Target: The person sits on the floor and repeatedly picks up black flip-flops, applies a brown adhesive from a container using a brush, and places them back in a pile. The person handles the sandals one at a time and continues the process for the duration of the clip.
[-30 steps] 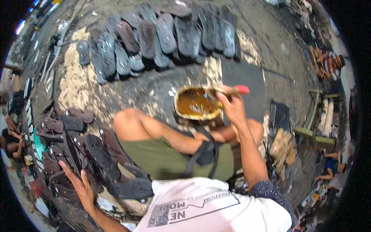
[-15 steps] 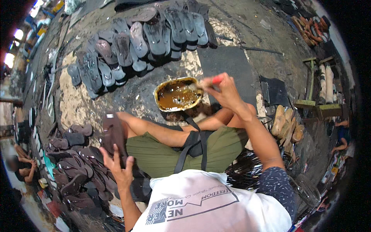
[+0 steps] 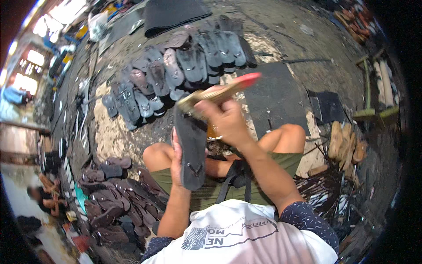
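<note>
My left hand (image 3: 176, 159) is closed on the edge of a dark grey flip-flop (image 3: 192, 147), holding it upright above my lap. A small dark strap piece shows at its near end. In my right hand (image 3: 227, 122) is a flat wooden brush (image 3: 217, 95) with a red handle tip, blurred by motion. The brush head lies over the far end of the flip-flop and seems to touch it. Behind my right hand, a tub of brown liquid (image 3: 214, 132) is mostly hidden by the hand and the flip-flop.
Rows of dark flip-flops (image 3: 193, 61) lie on the floor ahead. A pile of brown flip-flops (image 3: 116, 193) sits at my left. Black sheets (image 3: 274, 101) lie to the front right, near wooden foot shapes (image 3: 340, 141) and a wooden stand (image 3: 368, 83). Another person (image 3: 48, 198) sits far left.
My left hand, open and bare before, has taken hold of a flip-flop and brought it to the middle. My right hand has moved the brush from the tub leftward onto the flip-flop's far end.
</note>
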`<state>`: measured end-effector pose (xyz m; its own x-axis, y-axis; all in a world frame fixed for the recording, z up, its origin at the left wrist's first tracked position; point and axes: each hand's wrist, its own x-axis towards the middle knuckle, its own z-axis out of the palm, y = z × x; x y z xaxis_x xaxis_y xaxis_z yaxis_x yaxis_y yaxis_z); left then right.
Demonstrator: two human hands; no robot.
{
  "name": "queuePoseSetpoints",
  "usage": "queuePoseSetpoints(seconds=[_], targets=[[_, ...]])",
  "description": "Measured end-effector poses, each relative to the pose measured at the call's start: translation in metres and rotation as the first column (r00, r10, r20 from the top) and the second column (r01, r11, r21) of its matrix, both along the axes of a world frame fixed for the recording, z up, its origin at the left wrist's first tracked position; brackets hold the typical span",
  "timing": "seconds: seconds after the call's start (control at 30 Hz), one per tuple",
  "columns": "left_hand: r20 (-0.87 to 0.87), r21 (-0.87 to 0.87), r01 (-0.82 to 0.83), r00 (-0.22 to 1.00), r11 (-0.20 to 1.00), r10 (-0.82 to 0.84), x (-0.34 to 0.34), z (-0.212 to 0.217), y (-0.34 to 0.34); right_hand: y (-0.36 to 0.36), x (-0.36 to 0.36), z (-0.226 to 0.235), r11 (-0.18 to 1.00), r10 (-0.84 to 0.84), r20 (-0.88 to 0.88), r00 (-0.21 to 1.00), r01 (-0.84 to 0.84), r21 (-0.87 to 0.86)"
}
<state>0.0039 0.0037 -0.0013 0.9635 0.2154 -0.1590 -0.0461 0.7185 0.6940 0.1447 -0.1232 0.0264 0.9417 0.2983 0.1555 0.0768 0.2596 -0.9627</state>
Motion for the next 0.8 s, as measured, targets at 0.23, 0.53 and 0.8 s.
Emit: queuePoseSetpoints(seconds=[0.23,0.53,0.8], targets=[[0.101,-0.143,-0.034,0.994,0.989,0.048,0.002,-0.019,-0.009,-0.023,-0.053,-0.009,0.982,0.134,0.231,0.964,-0.098,-0.159],[0.054,-0.016,-0.025,0.998,1.000,0.026,-0.009,-0.015,-0.017,-0.030,-0.014,0.010,0.999,0.032,0.171,0.985,-0.032,-0.007],[0.043,-0.089,-0.118,0.992,0.989,0.122,-0.006,0.004,-0.027,-0.022,0.031,0.022,0.960,-0.011,0.727,0.687,0.210,-0.184]])
